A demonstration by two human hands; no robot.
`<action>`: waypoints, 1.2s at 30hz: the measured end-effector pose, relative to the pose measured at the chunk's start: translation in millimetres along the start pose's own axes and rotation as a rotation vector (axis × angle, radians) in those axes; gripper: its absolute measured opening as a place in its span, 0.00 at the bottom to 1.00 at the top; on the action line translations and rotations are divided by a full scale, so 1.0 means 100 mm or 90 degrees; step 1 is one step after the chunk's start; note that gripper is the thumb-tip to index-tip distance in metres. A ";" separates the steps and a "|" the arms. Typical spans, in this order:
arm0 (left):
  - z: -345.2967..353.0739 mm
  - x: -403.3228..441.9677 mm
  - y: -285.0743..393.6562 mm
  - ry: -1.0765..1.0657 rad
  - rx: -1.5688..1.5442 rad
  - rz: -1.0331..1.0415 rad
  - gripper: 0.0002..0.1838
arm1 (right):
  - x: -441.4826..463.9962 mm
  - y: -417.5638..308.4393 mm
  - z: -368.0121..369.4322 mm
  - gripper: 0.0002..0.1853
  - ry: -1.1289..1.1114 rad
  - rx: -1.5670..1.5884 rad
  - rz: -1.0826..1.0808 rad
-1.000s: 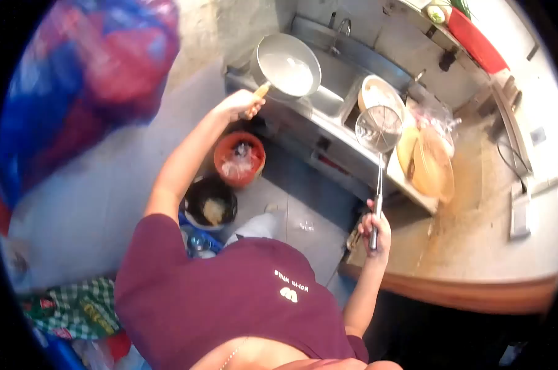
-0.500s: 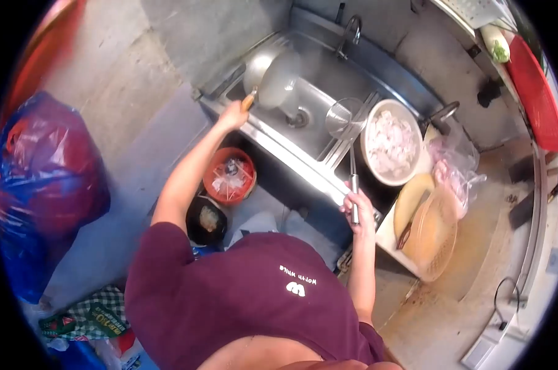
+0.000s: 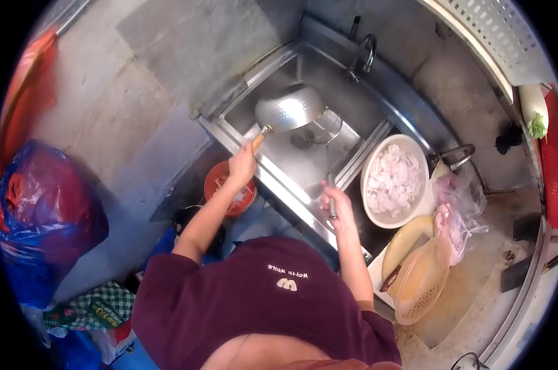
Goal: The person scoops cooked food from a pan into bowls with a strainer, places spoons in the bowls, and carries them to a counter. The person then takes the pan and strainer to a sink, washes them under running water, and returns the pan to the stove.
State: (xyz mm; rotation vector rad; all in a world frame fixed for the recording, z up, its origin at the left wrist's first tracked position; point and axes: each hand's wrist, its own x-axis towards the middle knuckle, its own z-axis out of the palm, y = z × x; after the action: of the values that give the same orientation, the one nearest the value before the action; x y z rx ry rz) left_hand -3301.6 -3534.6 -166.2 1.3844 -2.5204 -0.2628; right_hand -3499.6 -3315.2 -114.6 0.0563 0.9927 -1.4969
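Note:
My left hand (image 3: 242, 163) is wrapped round the wooden handle of a hammered metal saucepan (image 3: 289, 110). The saucepan is tilted over the stainless steel sink (image 3: 239, 114), its dimpled outside showing. In my right hand (image 3: 337, 208) is the metal handle of a strainer (image 3: 329, 127). The strainer's round wire head lies over the basin beside the saucepan and is partly hidden by it. Right of the sink stands a pale basin (image 3: 366, 206) filled with pieces of raw meat (image 3: 392, 179).
A curved faucet (image 3: 368, 52) rises behind the sink. To the right are a plastic bag of meat (image 3: 448, 222), a knife on a round board (image 3: 402, 256) and a tan colander (image 3: 422, 283). Below the sink is a red bucket (image 3: 245, 200). A blue bag (image 3: 54, 216) stands at left.
The saucepan has swung right, and its outside now faces me. The strainer has moved left, off the sink's right edge and over the basin. My view has shifted too.

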 end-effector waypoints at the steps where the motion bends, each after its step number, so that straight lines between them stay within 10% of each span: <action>1: 0.00 0.05 0.08 -0.046 -0.054 -0.029 0.22 | 0.08 0.01 0.07 0.14 -0.016 0.041 0.012; 3: 0.38 0.11 0.01 -0.025 -0.247 -0.026 0.14 | 0.28 0.01 0.18 0.15 -0.057 0.064 0.021; 5: 0.26 0.24 0.24 -0.340 -0.719 -0.293 0.07 | 0.47 0.01 0.34 0.16 -0.049 -0.013 0.008; 9: 0.56 0.26 0.32 -0.515 -1.097 -0.529 0.02 | 1.12 0.06 0.22 0.16 -0.064 -0.110 0.027; 17: 0.53 0.33 0.53 -0.562 -1.050 -0.405 0.09 | 1.75 -0.88 -0.05 0.24 -0.011 -0.671 0.084; 27: 0.38 0.49 0.56 -0.625 -1.003 -0.360 0.16 | 4.37 -2.57 -0.60 0.34 0.258 -0.097 -0.033; 31: 0.44 0.49 0.51 -0.666 -0.982 -0.373 0.15 | 4.49 -2.58 -0.39 0.13 0.372 0.192 -0.160; 36: 0.48 0.53 0.50 -0.683 -0.946 -0.401 0.13 | 4.77 -2.38 -0.56 0.08 0.512 -0.164 -0.452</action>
State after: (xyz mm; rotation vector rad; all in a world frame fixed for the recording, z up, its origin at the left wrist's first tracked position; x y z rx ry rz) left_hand -3384.1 -3551.2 -191.0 1.2305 -1.1786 -2.7504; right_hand -3832.4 -3694.2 -294.7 0.1382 1.9954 -2.0211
